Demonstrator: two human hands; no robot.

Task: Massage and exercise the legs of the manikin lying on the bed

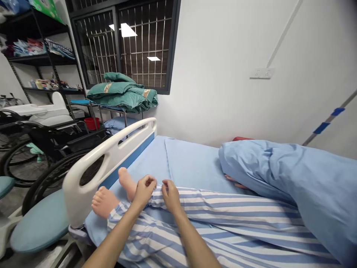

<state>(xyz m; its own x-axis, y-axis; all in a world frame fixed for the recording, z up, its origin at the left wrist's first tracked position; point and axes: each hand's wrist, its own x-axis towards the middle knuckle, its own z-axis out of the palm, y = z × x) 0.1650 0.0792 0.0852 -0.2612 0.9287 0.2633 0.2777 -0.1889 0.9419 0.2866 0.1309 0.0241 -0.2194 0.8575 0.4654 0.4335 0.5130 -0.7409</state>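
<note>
On the bed lie two bare, smooth feet, the near foot (104, 203) and the far foot (126, 182), of a figure in blue-and-white striped trousers (223, 204). My left hand (145, 191) is closed in a pinch at the far trouser leg, close to the ankle and hem. A little further up the same leg, my right hand (171, 195) has thumb and fingers curled on the striped cloth. Between the two hands the fabric is bunched and slightly raised. A light blue quilt (279, 163) covers the upper part of the figure; some fingers (235, 182) show under its edge.
A cream footboard (83, 163) closes off the bed's left end. Beyond it stand a black wheelchair (55, 145), a shelf rack (41, 57) and a stand with folded green bedding (122, 93). A light blue sheet (192, 156) covers the mattress beside the wall.
</note>
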